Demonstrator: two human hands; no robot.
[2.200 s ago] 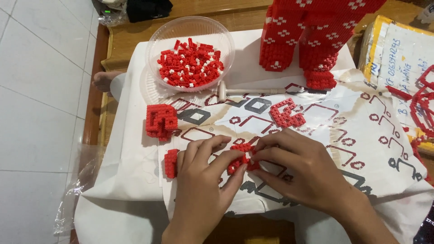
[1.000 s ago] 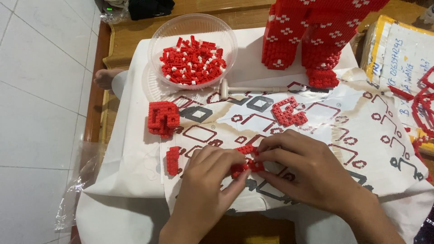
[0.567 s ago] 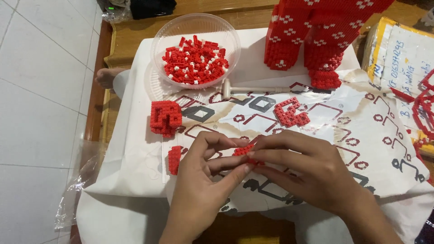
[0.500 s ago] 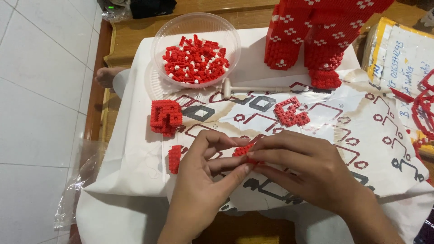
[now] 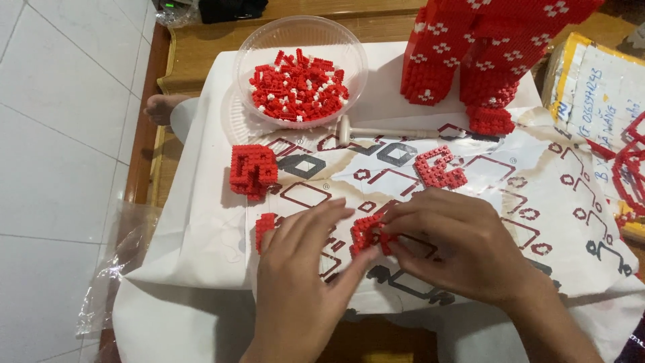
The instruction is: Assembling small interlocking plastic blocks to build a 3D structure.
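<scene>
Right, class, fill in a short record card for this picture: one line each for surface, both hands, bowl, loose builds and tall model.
Surface: white printed sheet over a wooden table
Left hand: pinching the small red brick piece
Right hand: gripping the same piece
Bowl: clear plastic, holding red and white bricks
Loose builds: red block, flat red piece
Tall model: red, white-dotted

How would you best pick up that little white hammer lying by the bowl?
Probably by the slim handle of the white hammer, pinched from above across its width. It lies flat and free on the paper sheet, head toward the clear bowl, so the handle's middle is open.
</scene>
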